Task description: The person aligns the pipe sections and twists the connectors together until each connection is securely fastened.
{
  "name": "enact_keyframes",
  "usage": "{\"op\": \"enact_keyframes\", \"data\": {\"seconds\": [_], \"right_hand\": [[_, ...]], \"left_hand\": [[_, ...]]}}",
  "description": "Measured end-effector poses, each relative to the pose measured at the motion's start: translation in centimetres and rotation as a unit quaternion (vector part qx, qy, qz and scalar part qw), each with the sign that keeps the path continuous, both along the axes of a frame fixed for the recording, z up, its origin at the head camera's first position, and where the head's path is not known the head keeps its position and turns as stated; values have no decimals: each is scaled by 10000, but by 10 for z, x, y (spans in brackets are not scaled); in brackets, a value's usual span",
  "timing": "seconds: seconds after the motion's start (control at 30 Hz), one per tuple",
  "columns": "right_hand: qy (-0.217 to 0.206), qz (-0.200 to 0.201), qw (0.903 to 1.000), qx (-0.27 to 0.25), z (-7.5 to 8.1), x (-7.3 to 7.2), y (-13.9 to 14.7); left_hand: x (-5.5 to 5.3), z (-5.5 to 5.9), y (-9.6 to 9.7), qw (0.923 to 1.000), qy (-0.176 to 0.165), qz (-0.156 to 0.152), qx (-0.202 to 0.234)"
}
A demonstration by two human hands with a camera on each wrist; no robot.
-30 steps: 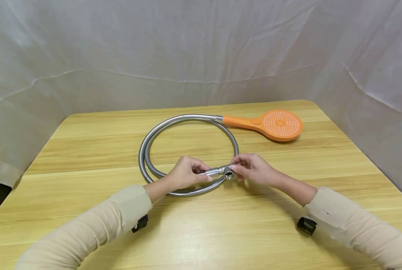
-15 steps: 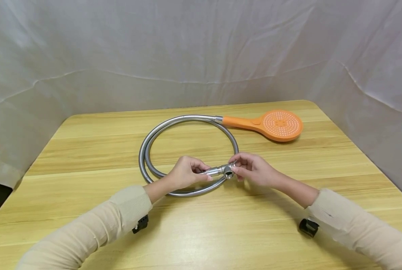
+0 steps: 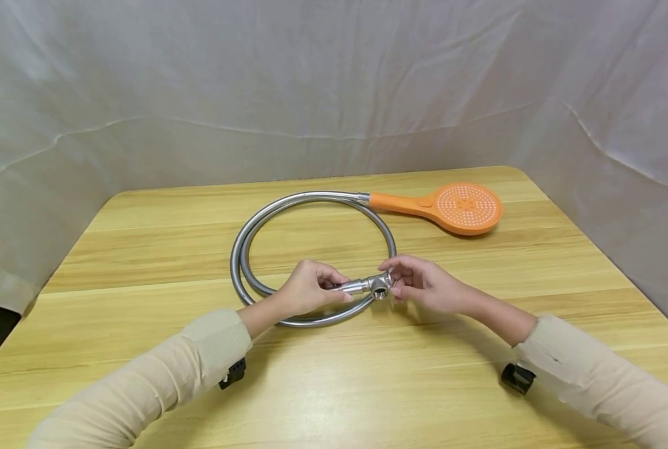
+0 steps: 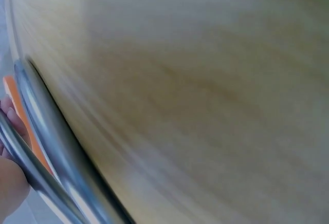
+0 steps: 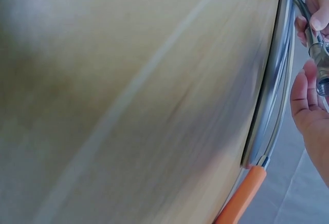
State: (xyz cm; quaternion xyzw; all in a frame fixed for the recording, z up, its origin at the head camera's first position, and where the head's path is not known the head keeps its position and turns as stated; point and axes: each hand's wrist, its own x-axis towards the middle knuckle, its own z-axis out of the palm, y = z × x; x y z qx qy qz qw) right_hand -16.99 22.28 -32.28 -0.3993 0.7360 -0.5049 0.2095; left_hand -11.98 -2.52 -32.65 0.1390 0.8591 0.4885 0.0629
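In the head view, my left hand (image 3: pixel 305 288) pinches the hose's metal end nut (image 3: pixel 355 286) between thumb and fingers. Joined to it is a chrome tee-shaped fitting (image 3: pixel 380 284), its threaded mouth facing me. My right hand (image 3: pixel 426 284) is at the fitting's right end, thumb and fingers spread loosely around it; whether a fingertip touches cannot be told. The right wrist view shows these fingers (image 5: pixel 299 98) fairly straight beside the fitting. The coiled silver shower hose (image 3: pixel 238 249) lies behind my left hand and runs to an orange shower head (image 3: pixel 468 207), spray face up.
The wooden table (image 3: pixel 322 386) has its back edge near a pale hanging sheet (image 3: pixel 334 75) that also rises along the sides. Black wrist cameras sit under both cuffs, the right camera (image 3: pixel 517 378) close above the tabletop.
My right thumb has slid down off the fitting and the index finger has moved left, so that hand's hold has loosened. The left hand, hose and shower head have stayed in place.
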Motion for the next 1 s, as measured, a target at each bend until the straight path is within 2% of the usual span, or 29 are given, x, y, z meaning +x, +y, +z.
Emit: {"op": "enact_keyframes", "data": {"seconds": [0.33,0.77,1.0], "right_hand": [[698,-110,9975,88,-2,1,-1],[1028,-579,9930,-94,-3,1,-3],[1309,-547,9893,-337,-5,2,-5]], "left_hand": [[0,-1,0,10000,-10,0,-24],[0,0,0,10000,4,3,70],[0,-1,-1,10000,28,-4,94]]}}
